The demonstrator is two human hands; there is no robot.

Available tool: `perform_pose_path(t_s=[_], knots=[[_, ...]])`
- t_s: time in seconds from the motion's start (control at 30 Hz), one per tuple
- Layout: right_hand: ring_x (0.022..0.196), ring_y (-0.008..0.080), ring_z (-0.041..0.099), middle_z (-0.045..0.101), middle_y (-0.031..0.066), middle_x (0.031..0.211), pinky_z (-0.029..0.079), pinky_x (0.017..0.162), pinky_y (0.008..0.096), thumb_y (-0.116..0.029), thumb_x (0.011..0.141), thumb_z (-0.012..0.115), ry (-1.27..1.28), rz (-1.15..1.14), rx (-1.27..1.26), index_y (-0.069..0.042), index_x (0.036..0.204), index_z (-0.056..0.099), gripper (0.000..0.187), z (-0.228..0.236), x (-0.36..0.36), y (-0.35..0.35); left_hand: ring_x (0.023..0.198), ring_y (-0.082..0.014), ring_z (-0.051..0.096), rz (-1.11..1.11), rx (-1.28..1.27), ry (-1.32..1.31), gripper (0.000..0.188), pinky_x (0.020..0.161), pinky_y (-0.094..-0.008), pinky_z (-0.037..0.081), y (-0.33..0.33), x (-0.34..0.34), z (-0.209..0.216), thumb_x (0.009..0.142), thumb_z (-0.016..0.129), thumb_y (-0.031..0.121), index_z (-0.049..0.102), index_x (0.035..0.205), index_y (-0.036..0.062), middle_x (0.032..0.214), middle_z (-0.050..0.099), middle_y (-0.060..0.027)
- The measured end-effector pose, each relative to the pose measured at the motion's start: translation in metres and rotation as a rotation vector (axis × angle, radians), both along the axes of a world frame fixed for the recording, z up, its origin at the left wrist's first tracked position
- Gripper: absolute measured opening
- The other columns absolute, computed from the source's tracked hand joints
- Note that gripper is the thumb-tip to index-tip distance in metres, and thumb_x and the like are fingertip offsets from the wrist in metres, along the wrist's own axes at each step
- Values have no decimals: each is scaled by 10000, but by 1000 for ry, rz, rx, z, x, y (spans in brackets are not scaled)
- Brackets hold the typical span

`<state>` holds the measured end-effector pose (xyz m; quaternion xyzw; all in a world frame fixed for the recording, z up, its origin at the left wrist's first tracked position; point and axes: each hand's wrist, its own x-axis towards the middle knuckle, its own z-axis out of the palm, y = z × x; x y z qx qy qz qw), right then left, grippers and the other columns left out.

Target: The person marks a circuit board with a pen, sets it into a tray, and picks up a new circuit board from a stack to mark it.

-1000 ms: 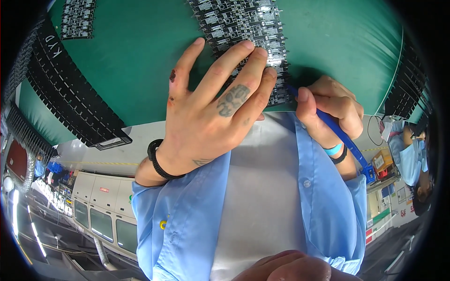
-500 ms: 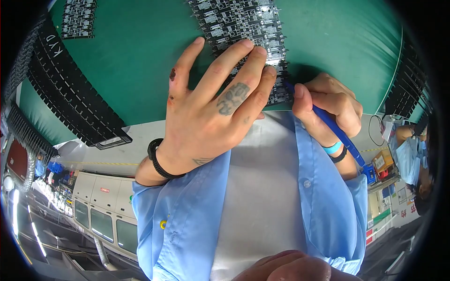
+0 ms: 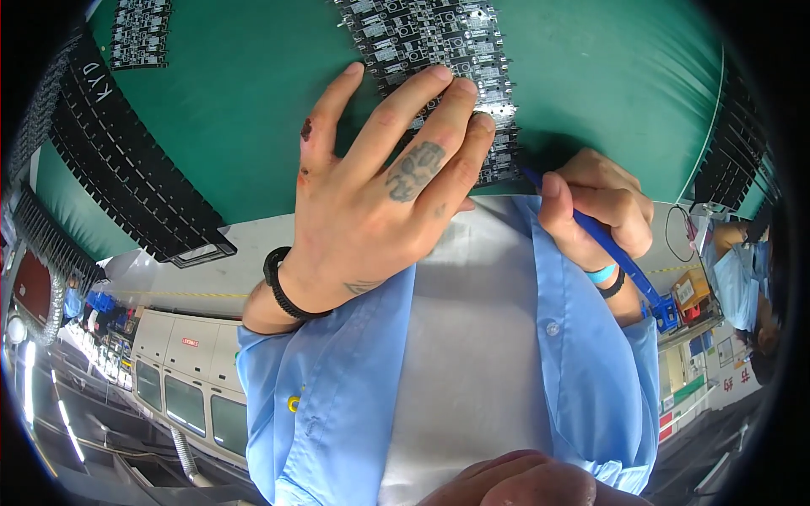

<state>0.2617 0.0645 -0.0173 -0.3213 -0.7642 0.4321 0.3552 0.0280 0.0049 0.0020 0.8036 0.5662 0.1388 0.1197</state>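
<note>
A stack or row of black circuit board panels with white print lies on the green mat in front of me. My left hand rests on it palm down, fingers spread, covering part of its left and near side. Close to the near right corner of the boards, my right hand pinches a slim blue pen-like tool. Its thin tip points at the boards' edge, a little apart from it. The tool's other end slants back over my right wrist; its exact kind I cannot tell.
More circuit boards lie at the far left of the green mat. A long black slotted rack curves along the left side. Another black rack stands at the right edge. A person in blue is beyond it.
My right hand has drawn slightly down and right, taking the tool's tip away from the boards' edge. My left hand has shifted slightly left on the boards.
</note>
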Motion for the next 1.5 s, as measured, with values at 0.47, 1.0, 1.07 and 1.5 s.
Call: perform_pose_path(t_s=[0.47,1.0,1.07,1.5], knots=[[523,210,612,672,128,683,479,488,319,129,846,770,-27,21,50,-21,867,547,269,-3,-4,1,1267,-244,639,8,-1,-32,554,1126,-510,406,1,2,-1,770,750,483,788,1218,161,1348,694,-42],[522,200,605,649,116,659,470,484,318,130,872,740,36,-15,-2,-24,873,524,265,0,-3,3,1260,-239,643,14,-22,-43,576,1125,-500,407,2,1,1,736,761,485,793,1215,168,1345,698,-44],[521,198,603,646,114,656,468,482,317,127,875,737,41,-28,-6,-24,874,521,264,-1,-2,3,1260,-237,644,12,-30,-54,587,1127,-491,407,3,0,1,723,768,489,794,1217,173,1346,698,-40],[486,199,567,633,111,639,443,457,315,108,868,745,-4,27,40,-31,831,510,275,-3,0,2,1269,-240,643,19,-34,-84,599,1131,-474,406,10,-4,1,718,794,483,793,1235,179,1342,704,-33]])
